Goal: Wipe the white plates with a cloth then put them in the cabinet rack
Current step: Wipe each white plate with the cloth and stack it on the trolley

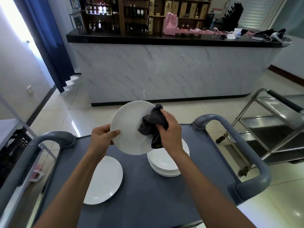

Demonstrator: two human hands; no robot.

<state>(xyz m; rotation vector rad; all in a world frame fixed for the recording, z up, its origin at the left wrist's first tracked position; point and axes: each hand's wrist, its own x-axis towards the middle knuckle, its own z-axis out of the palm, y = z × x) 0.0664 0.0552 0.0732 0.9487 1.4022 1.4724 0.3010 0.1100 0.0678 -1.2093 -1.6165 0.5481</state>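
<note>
A white plate [127,127] is held tilted above the grey cart top [139,186]. My left hand [102,137] grips its left rim, thumb on the face and fingers behind. My right hand [169,129] clutches a dark grey cloth [152,124] bunched against the plate's right side. Below on the cart, a single white plate [105,180] lies at the left. A stack of several white plates [166,163] stands at the right, partly hidden by my right forearm.
The cart has grey loop handles at left [49,139] and right [230,129]. A steel trolley [269,129] stands to the right. A marble-fronted counter [164,68] with a black top crosses ahead, with bottle shelves behind. A metal shelf frame [14,124] stands at the left.
</note>
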